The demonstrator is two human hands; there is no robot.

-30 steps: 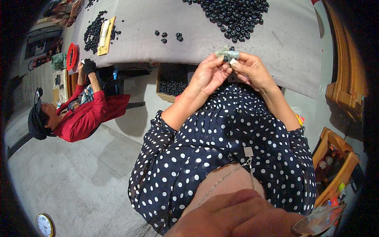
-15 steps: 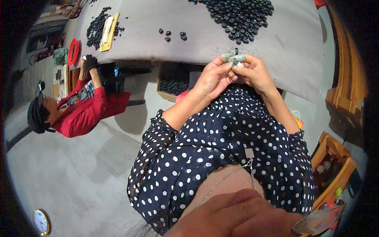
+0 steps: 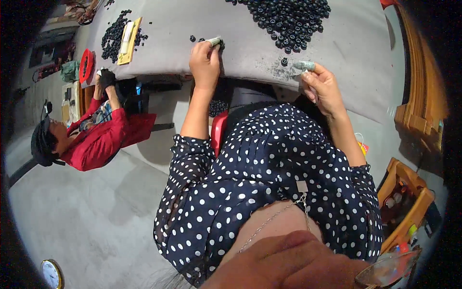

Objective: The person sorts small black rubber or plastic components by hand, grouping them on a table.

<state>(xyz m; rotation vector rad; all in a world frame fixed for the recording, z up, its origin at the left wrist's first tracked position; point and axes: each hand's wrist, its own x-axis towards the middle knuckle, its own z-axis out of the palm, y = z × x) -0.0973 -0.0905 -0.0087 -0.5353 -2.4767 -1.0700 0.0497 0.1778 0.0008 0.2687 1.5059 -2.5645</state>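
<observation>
Grey worktop [image 3: 358,58]: I log a few small black pieces [image 3: 193,38] at the wrapped fingertips [image 3: 214,41] of the left hand [image 3: 205,63]; whether pinched, I cannot tell. Right hand [image 3: 325,89]: thumb and forefinger close together, contents unclear, near one lone black piece [image 3: 284,61]. Beyond: large black heap [image 3: 288,23]. Far left: red-clad person [image 3: 98,144].

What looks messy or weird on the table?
Dark crumbs are scattered over the grey cloth, just left of the person's right hand. One small black piece sits there, apart from the big black pile. It looks a bit spilled because the cloth farther left seems much cleaner.
</observation>
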